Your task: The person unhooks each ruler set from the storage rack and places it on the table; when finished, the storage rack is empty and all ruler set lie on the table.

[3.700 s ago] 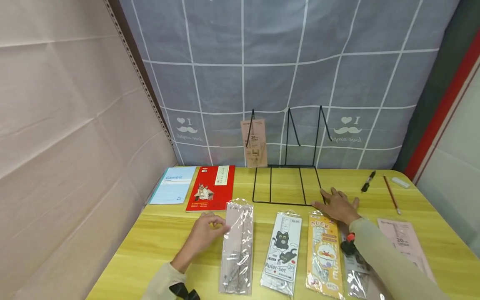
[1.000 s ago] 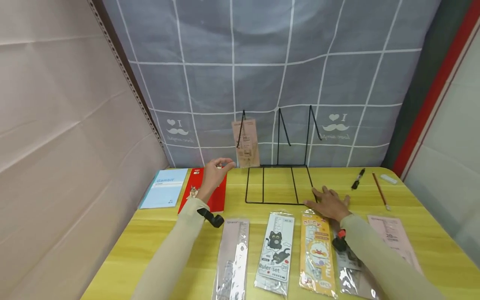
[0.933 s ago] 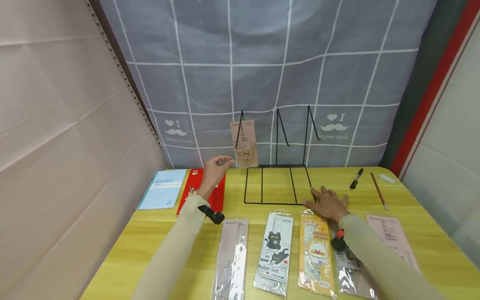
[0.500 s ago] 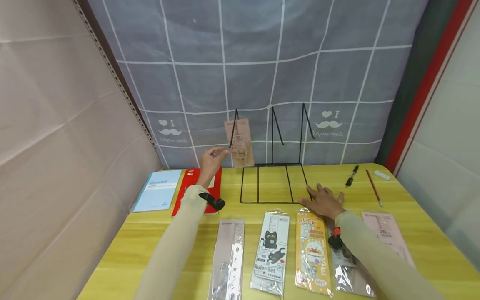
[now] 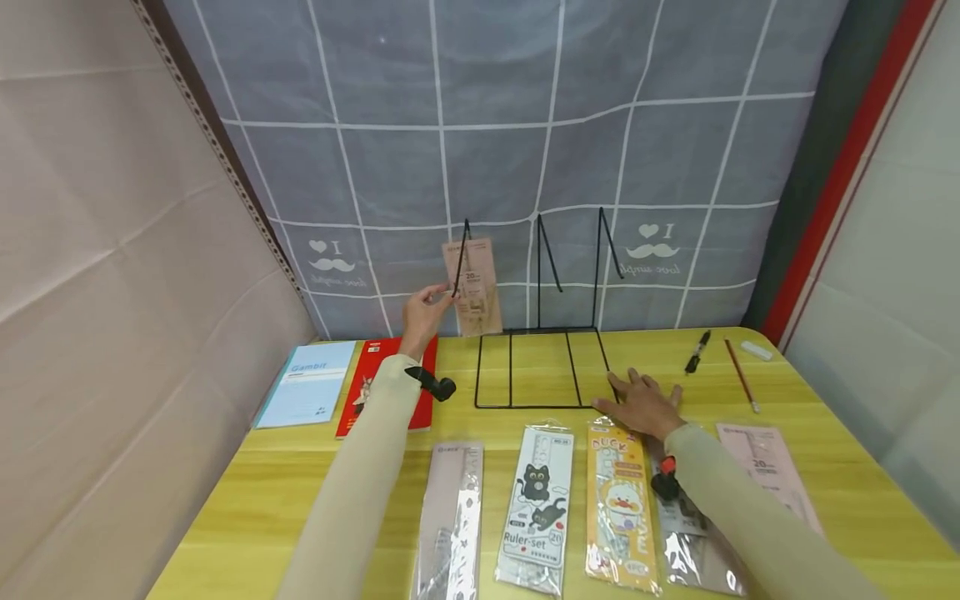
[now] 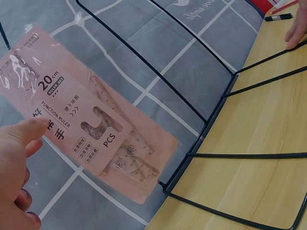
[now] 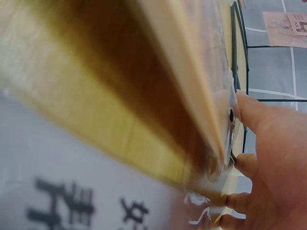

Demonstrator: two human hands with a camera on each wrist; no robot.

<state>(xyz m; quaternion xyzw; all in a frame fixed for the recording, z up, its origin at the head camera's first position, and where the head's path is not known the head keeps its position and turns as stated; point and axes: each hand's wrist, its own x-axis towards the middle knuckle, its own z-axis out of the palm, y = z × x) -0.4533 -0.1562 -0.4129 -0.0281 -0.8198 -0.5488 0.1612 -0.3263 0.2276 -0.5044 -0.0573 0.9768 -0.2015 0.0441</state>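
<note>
A black wire rack [image 5: 532, 407] stands at the back of the table, with three upright hooks. On its left hook hangs a pink bagged ruler set [image 5: 478, 287], printed "20 cm" in the left wrist view. My left hand [image 5: 423, 315] is at this pack's left edge. There a fingertip [image 6: 38, 125] overlaps the pack's front while the other fingers curl beside it; I cannot tell whether they pinch it. My right hand [image 5: 643, 406] rests on the rack's front right corner with fingers spread. In the right wrist view, its fingers [image 7: 249, 108] lie along the base wire.
Along the front lie a grey-pink ruler pack [image 5: 448, 517], a black-cat ruler set [image 5: 536, 508], an orange duck pack [image 5: 621, 508] and more packs under the right forearm. Notebooks, blue [image 5: 306, 383] and red [image 5: 363, 383], lie left; a pen [image 5: 697, 352], pencil [image 5: 741, 375] and eraser [image 5: 756, 350] right.
My left hand has left the front pack, passed over the red notebook and reached the hanging ruler set. My right hand has stayed at the rack's corner; the head view has shifted slightly.
</note>
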